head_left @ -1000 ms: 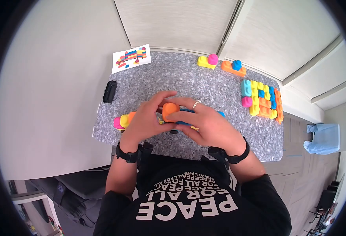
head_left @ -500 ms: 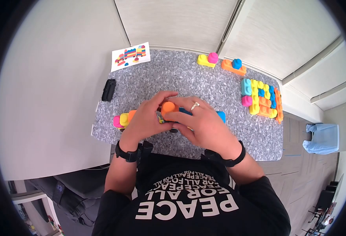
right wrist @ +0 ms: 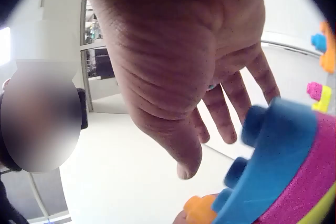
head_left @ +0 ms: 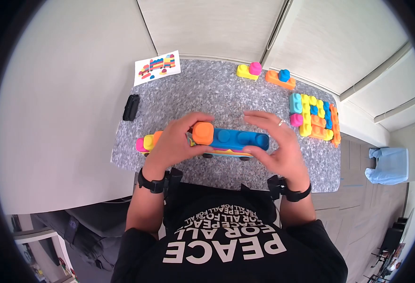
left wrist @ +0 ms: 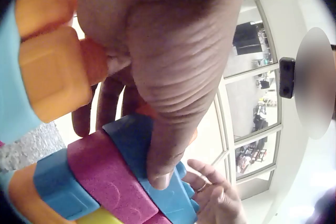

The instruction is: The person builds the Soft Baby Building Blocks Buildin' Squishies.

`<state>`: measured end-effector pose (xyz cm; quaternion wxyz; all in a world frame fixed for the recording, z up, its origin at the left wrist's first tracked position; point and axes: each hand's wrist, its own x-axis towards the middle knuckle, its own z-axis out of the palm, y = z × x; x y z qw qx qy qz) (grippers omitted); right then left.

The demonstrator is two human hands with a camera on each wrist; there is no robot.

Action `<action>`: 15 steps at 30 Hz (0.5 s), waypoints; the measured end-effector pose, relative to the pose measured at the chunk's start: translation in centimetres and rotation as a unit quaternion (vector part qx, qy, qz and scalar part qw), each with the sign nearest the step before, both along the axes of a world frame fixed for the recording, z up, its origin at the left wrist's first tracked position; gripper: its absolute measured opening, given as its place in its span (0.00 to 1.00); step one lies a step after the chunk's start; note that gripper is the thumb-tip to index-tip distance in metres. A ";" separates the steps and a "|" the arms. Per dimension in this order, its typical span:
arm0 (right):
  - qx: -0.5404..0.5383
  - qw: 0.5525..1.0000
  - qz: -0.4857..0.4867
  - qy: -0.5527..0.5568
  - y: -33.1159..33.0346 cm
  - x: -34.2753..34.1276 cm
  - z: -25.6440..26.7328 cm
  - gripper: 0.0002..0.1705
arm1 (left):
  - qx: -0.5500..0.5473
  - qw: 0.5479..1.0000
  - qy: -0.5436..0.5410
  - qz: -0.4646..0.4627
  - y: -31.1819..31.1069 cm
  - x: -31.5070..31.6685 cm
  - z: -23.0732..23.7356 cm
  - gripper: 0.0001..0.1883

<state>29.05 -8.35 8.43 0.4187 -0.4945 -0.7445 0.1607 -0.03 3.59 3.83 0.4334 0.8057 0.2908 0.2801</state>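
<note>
A long blue block (head_left: 233, 138) with several studs tops a wheeled stack of pink, yellow and blue layers. On its left end stands an orange block (head_left: 202, 133). The left hand (head_left: 172, 141) grips that end; in the left wrist view its thumb (left wrist: 170, 155) presses the blue layer's side. Beyond this hand, partly hidden, sit an orange, a yellow and a pink block (head_left: 142, 145) on wheels. The right hand (head_left: 280, 146) is spread around the stack's right end, and in the right wrist view its straight fingers (right wrist: 226, 103) hold nothing beside the blue block (right wrist: 278, 145).
A picture card (head_left: 157, 68) lies at the table's back left, above a black case (head_left: 131, 108). At the back stand a yellow block with a pink one (head_left: 255, 69) and an orange block (head_left: 280, 80) with a blue one. Several coloured blocks (head_left: 305, 118) are grouped at the right.
The right hand has let go of the orange block's area and moved right, its fingers spreading and uncovering the long blue block. The left hand has stayed nearly still.
</note>
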 end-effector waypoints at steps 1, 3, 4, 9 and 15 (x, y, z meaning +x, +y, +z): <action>-0.019 1.000 0.008 0.013 -0.2 0.8 -0.4 0.39 | 0.007 1.000 0.003 -0.006 0.1 0.0 0.0 0.39; -0.055 0.998 0.020 0.039 -0.5 2.0 -2.2 0.41 | 0.007 1.000 0.009 -0.017 0.3 0.0 -0.1 0.37; -0.084 0.995 0.013 0.050 -0.8 2.4 -3.2 0.42 | 0.006 1.000 0.012 -0.022 0.4 0.0 -0.2 0.36; -0.157 0.980 -0.031 0.120 -1.4 2.3 -6.7 0.40 | 0.009 1.000 -0.001 -0.021 1.3 0.2 -0.8 0.35; -0.133 0.984 -0.040 0.114 1.1 1.6 -6.7 0.38 | 0.022 0.999 0.026 -0.011 3.7 0.2 0.0 0.39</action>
